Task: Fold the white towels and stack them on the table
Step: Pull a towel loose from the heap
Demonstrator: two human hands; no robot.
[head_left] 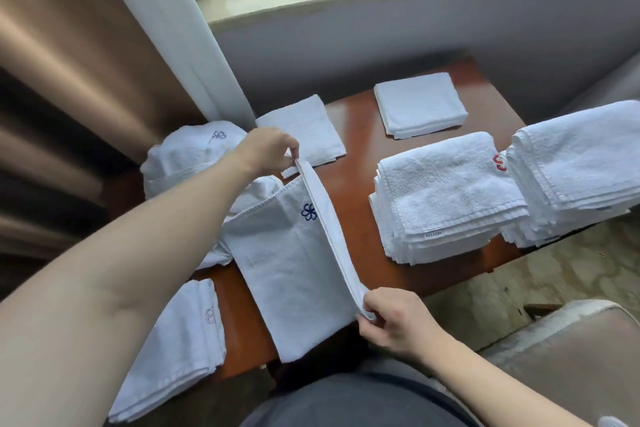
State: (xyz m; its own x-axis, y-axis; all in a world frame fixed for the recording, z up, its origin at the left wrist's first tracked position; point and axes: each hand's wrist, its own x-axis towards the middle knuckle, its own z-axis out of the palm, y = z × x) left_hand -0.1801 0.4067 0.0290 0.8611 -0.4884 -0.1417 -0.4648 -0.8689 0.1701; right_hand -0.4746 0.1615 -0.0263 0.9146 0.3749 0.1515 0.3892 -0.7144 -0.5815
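Currently: you're mid-fold on one towel (pixel 298 263), lying across the table (pixel 356 135) near its front edge.
Left hand (pixel 266 151): fingers pinch the far end of the raised edge.
Right hand (pixel 394 319): fingers pinch the near end, same edge.
Done stacks (pixel 446 194): sit to your right, w/ more folded pieces further back.
Unfolded pile (pixel 188 156): left of the table.
Next, prob.: carry the edge over to the opposite side, keep corners matched, lay flat.

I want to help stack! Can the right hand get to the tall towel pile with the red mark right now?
Probably not yet. The right hand and left hand both pinch the towel with the blue emblem. The pile with the red mark lies unblocked across bare table.
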